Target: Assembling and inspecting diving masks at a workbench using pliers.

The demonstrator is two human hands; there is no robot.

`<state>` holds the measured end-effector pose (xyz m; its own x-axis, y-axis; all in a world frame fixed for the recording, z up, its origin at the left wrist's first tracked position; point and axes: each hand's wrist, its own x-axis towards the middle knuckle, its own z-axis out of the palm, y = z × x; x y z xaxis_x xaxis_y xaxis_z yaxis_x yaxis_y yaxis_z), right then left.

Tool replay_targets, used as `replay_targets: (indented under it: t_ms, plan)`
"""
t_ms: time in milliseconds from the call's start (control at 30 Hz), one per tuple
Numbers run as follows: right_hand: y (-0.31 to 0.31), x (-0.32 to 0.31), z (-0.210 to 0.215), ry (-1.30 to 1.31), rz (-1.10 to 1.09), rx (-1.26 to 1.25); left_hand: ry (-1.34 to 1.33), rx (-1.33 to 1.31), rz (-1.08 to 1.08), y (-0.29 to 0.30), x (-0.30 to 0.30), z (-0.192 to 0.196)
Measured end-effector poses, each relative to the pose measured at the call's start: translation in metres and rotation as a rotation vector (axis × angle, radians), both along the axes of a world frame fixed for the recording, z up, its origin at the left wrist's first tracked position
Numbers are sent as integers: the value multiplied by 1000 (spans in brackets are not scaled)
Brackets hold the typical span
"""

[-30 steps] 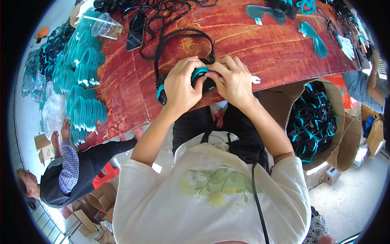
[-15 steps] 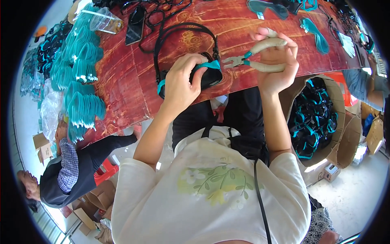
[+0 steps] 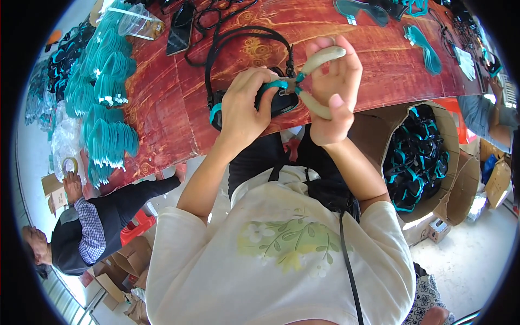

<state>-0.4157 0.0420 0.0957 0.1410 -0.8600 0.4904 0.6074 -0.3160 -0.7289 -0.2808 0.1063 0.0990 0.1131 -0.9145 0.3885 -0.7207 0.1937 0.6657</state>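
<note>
My left hand [image 3: 244, 100] is closed on a black diving mask [image 3: 283, 104] with teal trim, close to the table's near edge. A black strap [image 3: 246, 33] loops away from the mask across the tabletop. My right hand [image 3: 337, 89] holds pliers [image 3: 324, 58] with cream-wrapped handles, which are spread wide; its fingers are loosely around them. The jaws of the pliers meet the teal trim at the mask's right end, beside my left thumb. Whether they grip the trim is too small to tell.
Stacks of teal straps [image 3: 111, 130] line the left of the red table [image 3: 173, 108], near a phone [image 3: 180, 32] and a plastic cup [image 3: 142, 23]. A carton [image 3: 457, 179] of black-and-teal masks [image 3: 417, 162] stands at right. On the left, a co-worker's hand [image 3: 73, 187] is by a tape roll [image 3: 70, 166].
My right hand has moved left with the pliers, bringing their jaws from beside the mask to its teal trim. My left hand stays on the mask. The co-worker's hand has moved down.
</note>
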Motion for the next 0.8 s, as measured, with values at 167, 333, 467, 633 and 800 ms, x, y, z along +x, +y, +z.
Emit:
replay_targets:
  t_ms: [167,333,467,633,800]
  plan:
    - [-11,2,1,-34,-28,37,4,-37,25,-1,0,-4]
    - [-25,1,-5,-116,20,112,-27,-72,42,-5,0,-8]
    - [-10,10,-1,-72,-64,99,-17,-84,59,-4,-2,-13]
    - [-22,6,8,99,-31,51,-54,-130,58,-6,-1,-12]
    - [-43,6,1,-23,67,168,-64,-116,67,-9,-2,-13]
